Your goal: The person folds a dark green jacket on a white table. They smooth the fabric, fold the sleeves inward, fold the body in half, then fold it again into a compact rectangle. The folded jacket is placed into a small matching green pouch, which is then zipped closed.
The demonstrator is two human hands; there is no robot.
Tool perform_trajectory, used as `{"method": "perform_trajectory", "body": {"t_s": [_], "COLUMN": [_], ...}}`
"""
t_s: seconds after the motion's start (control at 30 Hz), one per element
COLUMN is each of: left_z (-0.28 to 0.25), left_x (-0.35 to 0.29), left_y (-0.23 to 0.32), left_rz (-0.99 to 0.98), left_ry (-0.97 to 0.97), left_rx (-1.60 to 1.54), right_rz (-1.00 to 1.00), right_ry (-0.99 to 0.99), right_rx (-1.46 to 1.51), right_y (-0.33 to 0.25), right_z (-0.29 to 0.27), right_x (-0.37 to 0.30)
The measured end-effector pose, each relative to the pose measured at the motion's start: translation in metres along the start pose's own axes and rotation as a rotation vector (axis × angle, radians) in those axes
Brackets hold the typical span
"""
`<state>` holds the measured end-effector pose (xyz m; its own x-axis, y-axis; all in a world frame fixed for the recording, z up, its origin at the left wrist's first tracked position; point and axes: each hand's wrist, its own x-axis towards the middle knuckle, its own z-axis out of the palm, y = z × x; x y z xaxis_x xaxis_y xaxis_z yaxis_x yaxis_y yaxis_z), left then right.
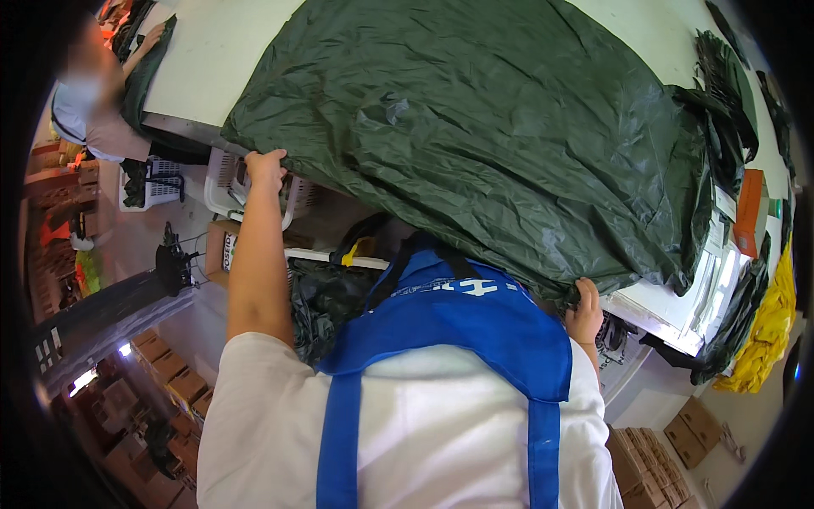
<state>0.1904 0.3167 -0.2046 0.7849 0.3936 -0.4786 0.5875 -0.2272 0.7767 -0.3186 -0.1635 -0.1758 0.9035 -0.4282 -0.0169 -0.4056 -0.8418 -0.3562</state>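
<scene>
A large dark green sheet of thin, crinkled waterproof-looking fabric [475,127] lies spread over the white table [203,59], its near edge hanging past the table's front. At the sheet's left corner, my left hand [266,170] is closed on the edge, thumb on top. Farther right, my right hand [584,312] grips the same near edge close to my body, with its fingers curled and partly hidden by the fabric. Between the two hands the edge sags in front of my blue apron [449,331].
White plastic baskets [225,182] stand below the table's left side. At right are an orange box [749,212], stacked papers [716,271] and yellow fabric [767,327]. Another person [93,102] works at the far left with dark fabric. Cardboard boxes [644,467] sit on the floor.
</scene>
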Motion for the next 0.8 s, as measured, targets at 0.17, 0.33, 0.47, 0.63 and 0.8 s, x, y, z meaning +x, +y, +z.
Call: {"method": "perform_trajectory", "body": {"t_s": [0.17,0.33,0.47,0.63,0.8], "left_z": [-0.002,-0.011,0.071,0.186,0.257], "left_x": [-0.084,-0.09,-0.052,-0.099,-0.227], "left_y": [0.034,0.118,0.179,0.157,0.078], "left_rz": [0.273,0.34,0.38,1.148,1.603], "left_ry": [-0.113,-0.311,-0.383,-0.299,-0.55], "left_rx": [-0.214,-0.108,0.024,0.653,1.069], "right_rz": [0.112,0.255,0.191,0.221,0.387], "right_ry": [-0.138,0.003,0.135,0.085,0.034], "right_rx": [0.213,0.118,-0.182,-0.291,-0.251], "right_y": [0.004,0.052,0.033,0.104,0.115], "right_z": [-0.049,-0.148,-0.179,-0.107,-0.065], "right_x": [-0.002,0.033,0.161,0.266,0.276]}}
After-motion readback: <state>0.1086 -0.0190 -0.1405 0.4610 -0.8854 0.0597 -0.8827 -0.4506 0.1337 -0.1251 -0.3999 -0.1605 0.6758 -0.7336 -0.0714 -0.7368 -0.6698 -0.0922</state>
